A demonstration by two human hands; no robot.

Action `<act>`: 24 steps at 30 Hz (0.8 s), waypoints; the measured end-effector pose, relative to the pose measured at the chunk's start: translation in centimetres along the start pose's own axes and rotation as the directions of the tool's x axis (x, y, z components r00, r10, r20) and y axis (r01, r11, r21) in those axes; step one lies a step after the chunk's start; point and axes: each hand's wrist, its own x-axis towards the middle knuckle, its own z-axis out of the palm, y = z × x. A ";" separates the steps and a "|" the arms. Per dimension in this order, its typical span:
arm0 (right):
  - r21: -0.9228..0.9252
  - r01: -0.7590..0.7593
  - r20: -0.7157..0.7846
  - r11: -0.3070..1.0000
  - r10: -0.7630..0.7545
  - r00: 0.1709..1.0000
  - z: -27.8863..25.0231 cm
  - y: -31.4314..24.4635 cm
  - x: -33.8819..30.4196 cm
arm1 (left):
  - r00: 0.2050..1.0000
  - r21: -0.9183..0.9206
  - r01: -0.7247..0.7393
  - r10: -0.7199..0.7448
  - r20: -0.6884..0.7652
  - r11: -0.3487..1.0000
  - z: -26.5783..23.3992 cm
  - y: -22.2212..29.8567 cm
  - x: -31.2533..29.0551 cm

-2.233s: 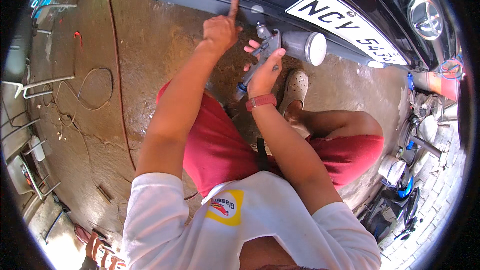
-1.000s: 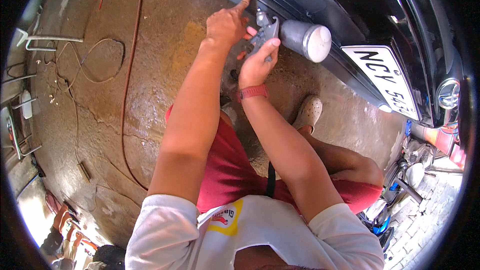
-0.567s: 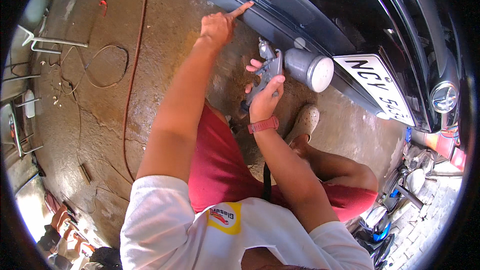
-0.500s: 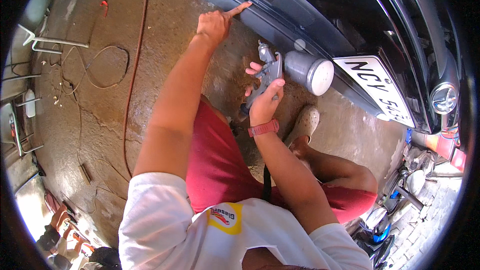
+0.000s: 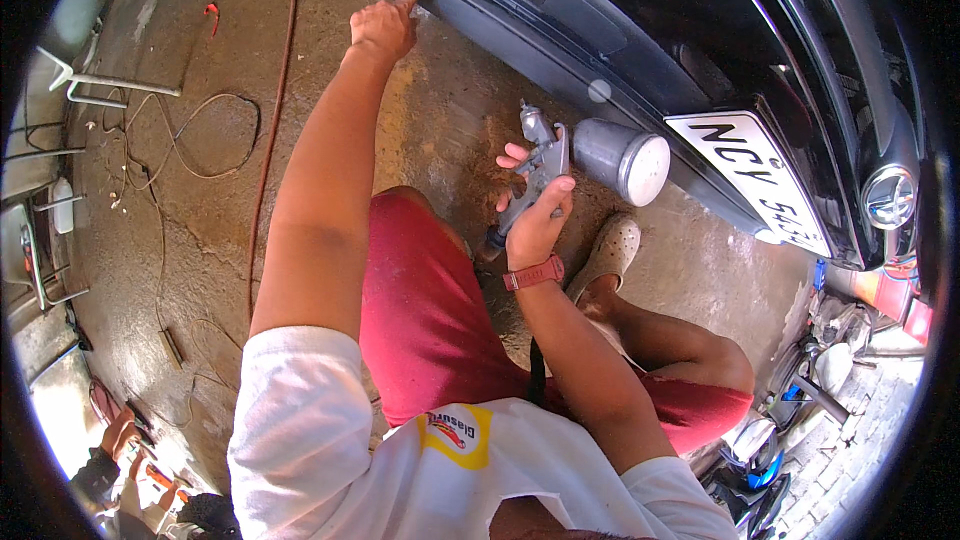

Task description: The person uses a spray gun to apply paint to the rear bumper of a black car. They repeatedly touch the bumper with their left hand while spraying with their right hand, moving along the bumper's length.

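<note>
My left hand (image 5: 386, 25) reaches forward with its index finger stretched out and the other fingers curled, holding nothing. Its fingertip is at the grooved lower edge of the dark car bumper (image 5: 530, 15), near the bumper's far left end. In my right hand (image 5: 540, 215) is a grey paint spray gun (image 5: 543, 165), gripped by its handle. The gun's grey cup (image 5: 610, 155) with a white end is tilted on its side, close to the bumper and left of the white licence plate (image 5: 745, 175). The trigger area is partly hidden by my fingers.
A reddish hose (image 5: 270, 130) runs along the wet-looking floor to my left, with a looped thin cord (image 5: 215, 135) beyond it. Metal frames (image 5: 120, 90) stand at the left edge. Another person's hands (image 5: 120, 432) show at lower left. Assorted parts (image 5: 800, 390) lie at right.
My left hand has slid left and away from me along the bumper edge, finger still extended. The right hand and spray gun have shifted only slightly, right and toward me.
</note>
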 end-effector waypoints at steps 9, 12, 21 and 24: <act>0.088 -0.016 -0.004 0.996 0.017 1.000 -1.1 -0.4 -0.8 | 0.923 -0.379 0.385 -0.340 0.182 0.841 0.6 3.1 -1.4; 0.093 -0.007 -0.007 0.996 0.008 1.000 -1.5 -0.4 -0.9 | 0.907 -0.434 0.419 -0.347 0.239 0.797 1.9 3.1 -1.8; 0.024 -0.023 0.000 0.999 0.023 1.000 -1.7 0.2 -0.6 | 0.835 -0.732 0.416 -0.545 0.072 0.540 6.0 1.7 -2.9; 0.038 -0.033 0.013 0.999 0.033 0.999 -1.2 0.1 -0.5 | 0.858 -0.749 0.458 -0.458 0.231 0.479 7.8 0.0 -1.5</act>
